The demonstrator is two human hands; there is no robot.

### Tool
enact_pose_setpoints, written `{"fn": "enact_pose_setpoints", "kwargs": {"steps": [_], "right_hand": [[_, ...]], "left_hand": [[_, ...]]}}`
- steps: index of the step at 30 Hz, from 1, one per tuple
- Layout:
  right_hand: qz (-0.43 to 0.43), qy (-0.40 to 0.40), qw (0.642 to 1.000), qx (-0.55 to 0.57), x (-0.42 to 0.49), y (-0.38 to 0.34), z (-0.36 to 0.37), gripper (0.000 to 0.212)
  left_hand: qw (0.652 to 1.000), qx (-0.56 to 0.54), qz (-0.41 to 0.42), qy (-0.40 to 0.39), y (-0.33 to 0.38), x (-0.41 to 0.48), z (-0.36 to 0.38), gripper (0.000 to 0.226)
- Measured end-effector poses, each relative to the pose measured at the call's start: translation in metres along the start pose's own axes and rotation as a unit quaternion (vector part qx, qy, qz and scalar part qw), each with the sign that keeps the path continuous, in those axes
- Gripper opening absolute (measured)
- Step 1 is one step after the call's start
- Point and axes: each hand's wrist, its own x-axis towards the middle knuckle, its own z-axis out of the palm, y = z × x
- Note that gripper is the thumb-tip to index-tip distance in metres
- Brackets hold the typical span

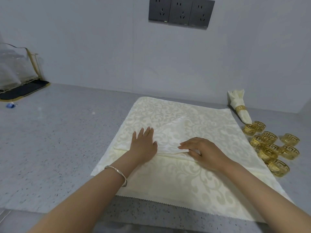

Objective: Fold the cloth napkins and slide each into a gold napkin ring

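A cream damask napkin, folded into a triangle, lies on top of a larger flat cream napkin spread over the counter. My left hand presses flat on the triangle's left part with straight fingers. My right hand pinches the folded edge of the triangle between thumb and fingers near its right side. Several gold napkin rings lie loose to the right of the napkins. A finished rolled napkin in a gold ring rests against the wall at the back right.
The grey speckled counter extends to the left. A gold wire rack under a clear plastic cover stands on a black tray at the far left. A small blue object lies near it. Dark wall sockets sit above.
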Motion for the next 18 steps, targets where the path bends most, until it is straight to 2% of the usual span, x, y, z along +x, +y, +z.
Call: {"fn": "enact_pose_setpoints", "kwargs": {"steps": [5, 7, 10, 14, 16, 18], "right_hand": [[0.02, -0.015, 1.0, -0.006, -0.002, 0.001, 0.005, 0.039], [0.026, -0.02, 0.999, -0.003, -0.001, 0.0, 0.003, 0.037], [0.036, 0.013, 0.999, 0.024, 0.011, -0.007, -0.004, 0.031], [0.076, 0.051, 0.99, 0.111, 0.045, -0.024, -0.003, 0.041], [0.05, 0.018, 0.994, 0.092, 0.067, -0.026, 0.007, 0.044], [0.036, -0.051, 0.997, 0.038, 0.085, -0.024, 0.022, 0.047]], "left_hand": [[0.998, -0.051, -0.02, -0.03, 0.002, 0.013, -0.001, 0.059], [0.998, -0.06, -0.026, -0.017, 0.002, 0.015, 0.003, 0.057], [0.999, 0.007, -0.02, 0.029, 0.002, 0.012, 0.016, 0.057], [0.997, 0.045, -0.015, 0.06, 0.002, 0.012, 0.024, 0.058], [0.997, 0.053, -0.015, 0.058, 0.002, 0.012, 0.024, 0.058], [0.996, 0.061, -0.016, 0.057, 0.002, 0.013, 0.024, 0.058]]}}
